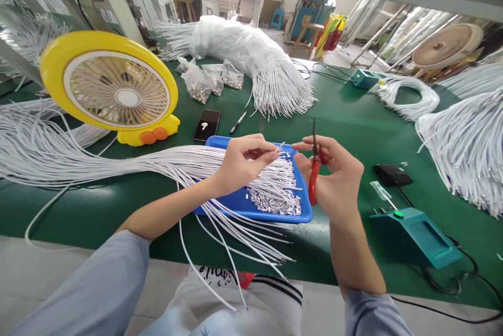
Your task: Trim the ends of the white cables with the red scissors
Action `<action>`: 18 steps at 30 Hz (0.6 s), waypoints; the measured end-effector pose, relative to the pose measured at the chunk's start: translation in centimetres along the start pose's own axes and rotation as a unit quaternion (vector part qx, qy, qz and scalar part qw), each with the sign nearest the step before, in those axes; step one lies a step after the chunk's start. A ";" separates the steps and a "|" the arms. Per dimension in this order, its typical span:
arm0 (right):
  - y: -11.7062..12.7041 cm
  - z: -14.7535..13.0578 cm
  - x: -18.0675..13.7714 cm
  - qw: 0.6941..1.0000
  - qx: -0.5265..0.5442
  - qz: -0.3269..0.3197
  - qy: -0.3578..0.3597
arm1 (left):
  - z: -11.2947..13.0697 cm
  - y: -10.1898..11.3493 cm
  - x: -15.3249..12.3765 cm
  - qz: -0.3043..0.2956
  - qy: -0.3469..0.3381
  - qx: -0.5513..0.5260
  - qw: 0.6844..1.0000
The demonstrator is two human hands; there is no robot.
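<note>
My left hand (245, 160) pinches the end of a white cable (281, 145) between thumb and fingers, above a blue tray (251, 214). To its right, my right hand (334, 173) has its fingers in the red handles of a pair of scissors (314, 168), whose dark blades point away from me. Thumb and index finger of that hand reach toward the cable end. Many small silvery metal pieces (275, 201) lie in the tray. A thick bundle of white cables (157, 162) runs in from the left across the tray, with several ends hanging over the front table edge.
A yellow fan (128, 97) stands at the left, near a phone (207, 125) and a pen (238, 122). Farther back lie bags of small parts (198, 84) and a wrapped cable bundle (243, 45). A teal device (418, 236) and more cables (467, 137) are at the right.
</note>
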State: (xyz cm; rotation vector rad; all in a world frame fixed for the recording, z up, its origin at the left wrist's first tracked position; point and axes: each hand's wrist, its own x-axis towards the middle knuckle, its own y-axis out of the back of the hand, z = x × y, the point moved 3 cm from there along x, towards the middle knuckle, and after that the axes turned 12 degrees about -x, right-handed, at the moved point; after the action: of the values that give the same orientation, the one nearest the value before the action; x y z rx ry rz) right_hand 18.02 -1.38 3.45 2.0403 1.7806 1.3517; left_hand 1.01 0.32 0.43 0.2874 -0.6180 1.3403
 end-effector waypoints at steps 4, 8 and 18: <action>-0.3 0.0 0.2 0.995 -0.089 -0.027 0.047 | 0.6 0.5 0.2 0.018 -0.029 0.011 0.999; -0.9 -0.2 0.0 0.990 -0.110 -0.039 0.081 | 0.8 0.5 0.2 0.014 -0.042 0.032 0.999; -1.5 -0.8 -0.3 0.985 -0.138 -0.055 0.088 | 0.8 0.2 -0.1 -0.012 -0.059 0.039 0.997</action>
State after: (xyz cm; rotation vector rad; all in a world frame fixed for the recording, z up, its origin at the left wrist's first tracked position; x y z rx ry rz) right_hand 16.43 -1.54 2.81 1.7035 1.6308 1.6826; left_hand 0.63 -0.16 0.95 0.4397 -0.6602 1.3334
